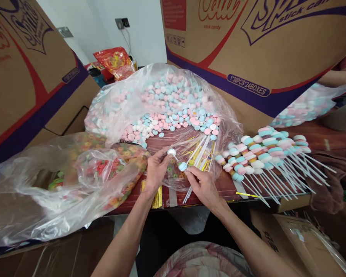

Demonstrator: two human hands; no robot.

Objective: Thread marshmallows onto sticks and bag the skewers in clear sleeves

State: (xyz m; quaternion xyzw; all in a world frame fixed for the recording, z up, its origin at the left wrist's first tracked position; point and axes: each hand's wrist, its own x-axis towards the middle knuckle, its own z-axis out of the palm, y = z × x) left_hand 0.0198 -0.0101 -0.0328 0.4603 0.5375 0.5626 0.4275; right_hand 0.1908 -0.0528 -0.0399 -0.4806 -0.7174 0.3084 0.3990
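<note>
My left hand (156, 168) pinches a white round candy (171, 152) between thumb and fingertips. My right hand (202, 185) is closed around a candy stick, with a pale blue and white candy (182, 166) threaded on it just beyond the fingers. The thin stick tip (176, 158) points up-left towards the white candy; whether it has entered that candy is unclear. Beneath both hands lies clear plastic with ring-shaped candies (170, 171) on it. White sticks (196, 154) and gold twist ties (209, 157) lie just beyond my right hand.
Behind the hands, a big clear bag (167, 92) spills pink, blue and white candies. A bag of coloured rings (103, 169) is at left. Finished-looking candy skewers (265, 154) are piled at right. Cardboard boxes (219, 57) stand behind; another person's arm (338, 77) shows far right.
</note>
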